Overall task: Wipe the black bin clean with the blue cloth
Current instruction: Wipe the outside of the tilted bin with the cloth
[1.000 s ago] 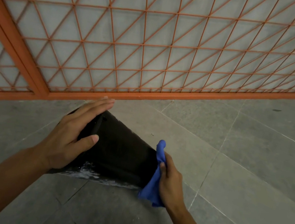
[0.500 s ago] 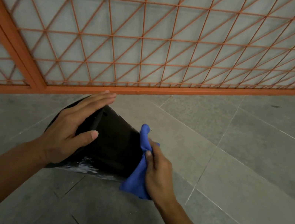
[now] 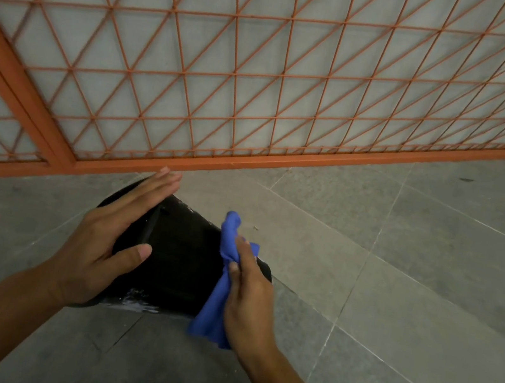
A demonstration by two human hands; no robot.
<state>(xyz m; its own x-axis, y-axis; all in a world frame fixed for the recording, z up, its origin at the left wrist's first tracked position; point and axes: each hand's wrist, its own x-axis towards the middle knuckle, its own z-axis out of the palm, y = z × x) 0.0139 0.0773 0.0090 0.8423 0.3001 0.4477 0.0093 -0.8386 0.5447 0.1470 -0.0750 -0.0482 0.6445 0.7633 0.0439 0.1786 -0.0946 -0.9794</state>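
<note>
The black bin (image 3: 181,259) lies on its side on the grey tiled floor, low and centre in the head view. My left hand (image 3: 110,234) lies flat against its left end, fingers straight and thumb across the dark wall. My right hand (image 3: 249,294) is shut on the bunched blue cloth (image 3: 218,289) and presses it against the bin's side, a little in from the right end. The cloth hangs down over the bin's lower edge. A wet, shiny patch (image 3: 134,300) shows along the bin's near bottom edge.
An orange metal grille fence (image 3: 262,86) with a thick bottom rail stands just behind the bin, close to my left fingertips. Grey floor tiles (image 3: 412,285) spread to the right and towards me.
My right hand has slid the blue cloth leftwards along the bin's side, away from the right end. My left hand has stayed flat on the left end.
</note>
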